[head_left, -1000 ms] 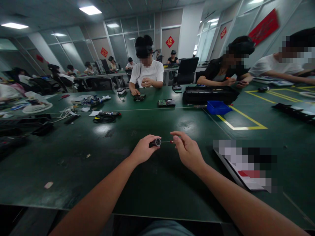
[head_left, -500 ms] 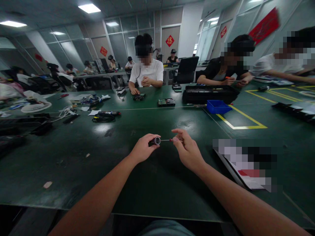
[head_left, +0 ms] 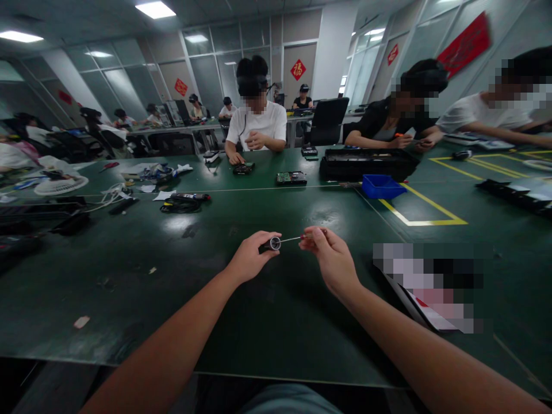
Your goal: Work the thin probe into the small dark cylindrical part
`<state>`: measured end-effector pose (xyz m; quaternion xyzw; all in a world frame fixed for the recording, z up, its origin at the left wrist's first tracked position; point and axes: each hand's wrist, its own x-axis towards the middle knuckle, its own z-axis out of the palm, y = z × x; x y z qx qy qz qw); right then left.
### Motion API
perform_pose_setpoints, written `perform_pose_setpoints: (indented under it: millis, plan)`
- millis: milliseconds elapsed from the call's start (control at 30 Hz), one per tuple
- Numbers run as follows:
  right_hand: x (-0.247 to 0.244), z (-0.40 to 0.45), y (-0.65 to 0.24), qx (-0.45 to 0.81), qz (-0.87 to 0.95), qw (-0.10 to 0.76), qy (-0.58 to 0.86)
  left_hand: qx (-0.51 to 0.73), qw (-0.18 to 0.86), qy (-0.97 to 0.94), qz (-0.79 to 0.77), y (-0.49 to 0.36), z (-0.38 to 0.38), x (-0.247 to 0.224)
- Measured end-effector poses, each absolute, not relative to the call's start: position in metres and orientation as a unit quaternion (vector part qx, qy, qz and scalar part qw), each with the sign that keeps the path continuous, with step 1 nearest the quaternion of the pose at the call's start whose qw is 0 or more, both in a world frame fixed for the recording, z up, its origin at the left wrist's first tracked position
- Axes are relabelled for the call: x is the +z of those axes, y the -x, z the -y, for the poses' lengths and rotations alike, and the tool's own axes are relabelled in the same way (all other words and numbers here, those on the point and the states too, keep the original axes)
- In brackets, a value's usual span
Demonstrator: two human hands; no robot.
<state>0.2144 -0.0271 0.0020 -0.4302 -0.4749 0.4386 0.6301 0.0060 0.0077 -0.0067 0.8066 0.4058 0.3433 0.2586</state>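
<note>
at frame centre, the left hand [head_left: 250, 256] is gripping a dark, silver-rimmed cylinder [head_left: 266, 245]; the right hand [head_left: 333, 254] is pinching a red-collared, metal-shafted screwdriver [head_left: 291, 239], its long axis pointing leftward at the cylinder.

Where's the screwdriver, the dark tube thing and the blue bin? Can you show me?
Screwdriver [head_left: 290, 239]: head view, on its thin metal shaft.
Dark tube [head_left: 275, 244]: head view, on its round end.
Blue bin [head_left: 385, 192]: head view, on its near wall.
</note>
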Motion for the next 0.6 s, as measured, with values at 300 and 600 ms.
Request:
perform_pose_setpoints:
  millis: [300, 600]
  plan:
    - [-0.0036, 0.0206, -0.2165, 0.461, 0.396, 0.663, 0.436, 0.296, 0.218, -0.827, -0.426, -0.0062, -0.0115, -0.0031]
    - [-0.0028, 0.0227, -0.216, 0.38, 0.505, 0.613, 0.474, 0.283, 0.22, -0.824, -0.438, -0.0086, -0.0077, -0.0014]
